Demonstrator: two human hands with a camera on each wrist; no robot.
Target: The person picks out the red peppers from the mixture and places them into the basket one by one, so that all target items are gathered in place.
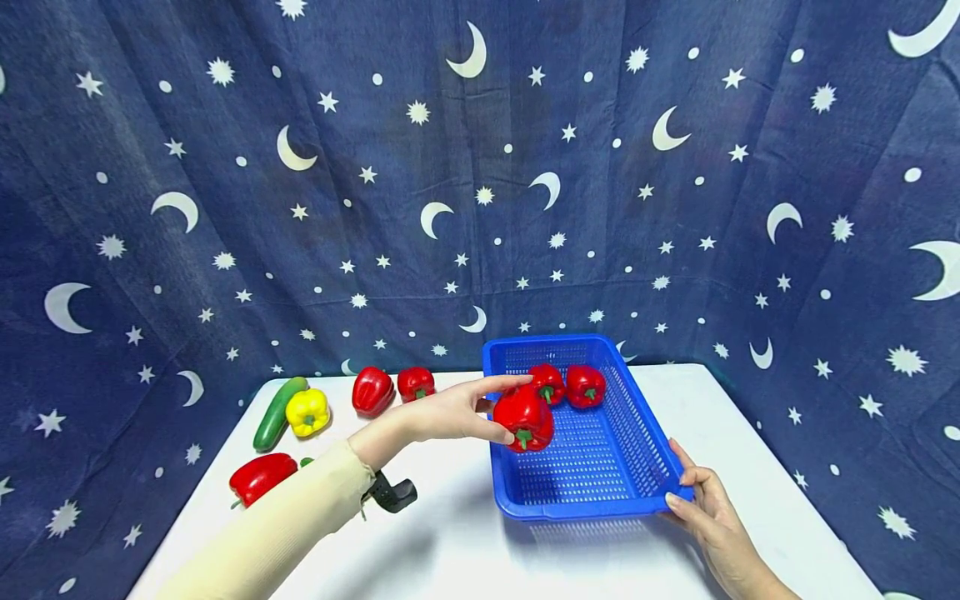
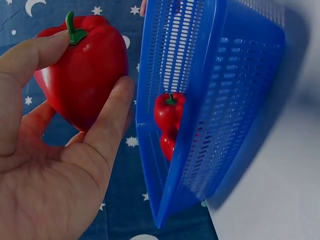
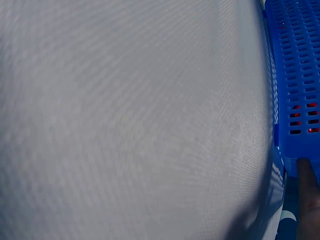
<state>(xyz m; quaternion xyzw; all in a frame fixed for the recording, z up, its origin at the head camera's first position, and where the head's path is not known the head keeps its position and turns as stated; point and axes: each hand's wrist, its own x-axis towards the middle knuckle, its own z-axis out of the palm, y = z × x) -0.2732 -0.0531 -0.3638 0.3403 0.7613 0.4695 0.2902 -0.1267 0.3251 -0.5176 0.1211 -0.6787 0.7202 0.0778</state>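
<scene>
A red bell pepper (image 1: 523, 417) with a green stem is gripped between the thumb and fingers of my left hand (image 1: 457, 410), above the left side of a blue plastic basket (image 1: 585, 508). In the left wrist view the held pepper (image 2: 85, 75) is beside the basket's rim. Two more red bell peppers, one (image 1: 586, 386) to the right of the other (image 1: 547, 382), lie inside towards the back. My right hand (image 1: 712, 517) holds the basket's near right corner, thumb on the rim. In the right wrist view one finger (image 3: 307, 195) shows against the basket's side.
On the left of the white table (image 1: 442, 550) lie a green cucumber (image 1: 279, 414), a yellow bell pepper (image 1: 307, 412) and a long red pepper (image 1: 262, 477). Two red bell peppers (image 1: 372, 392) sit at the back. A green tip (image 1: 306, 462) shows behind my left sleeve. A starry blue curtain (image 1: 420, 275) hangs behind.
</scene>
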